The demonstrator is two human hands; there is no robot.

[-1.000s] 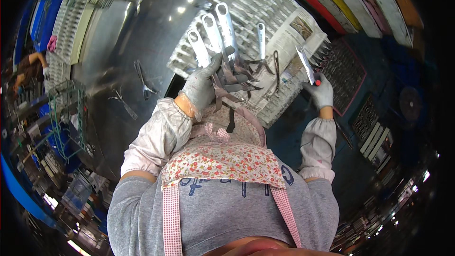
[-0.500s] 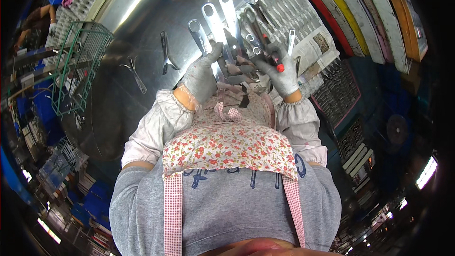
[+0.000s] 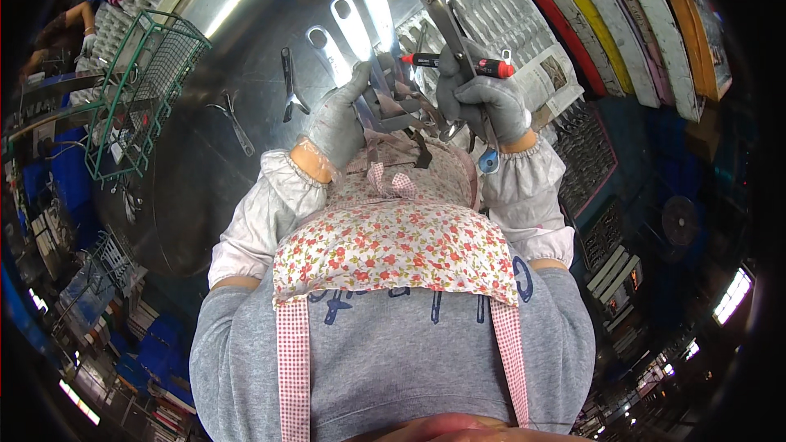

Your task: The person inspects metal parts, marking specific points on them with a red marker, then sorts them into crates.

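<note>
My left hand [image 3: 334, 127], in a grey glove, is closed round the lower part of a fan of shiny metal handles [image 3: 350, 26] with oval holes in their ends. Their lower parts are partly hidden by the glove. My right hand [image 3: 495, 105], gloved too, is closed on a long flat metal handle [image 3: 442, 20] with a holed end, standing tilted up and away. A black marker with red ends [image 3: 458, 64] lies crosswise in the same hand. Below that hand shows a small round blue-centred piece [image 3: 489, 161]. Dark metal parts [image 3: 401, 105] sit between the hands.
Two forked metal tools [image 3: 291, 86] lie on the steel table [image 3: 262, 41] to the left, by a green wire basket [image 3: 143, 90]. Rows of metal pieces [image 3: 499, 8] rest on newspaper [image 3: 548, 74] at the right, beside coloured boards [image 3: 565, 24]. Another person's arm [image 3: 78, 20] appears far left.
My right hand has brought up a long holed metal handle, now raised above the glove. The marker has turned from steep to nearly crosswise. The fan at my left hand has shifted slightly left.
</note>
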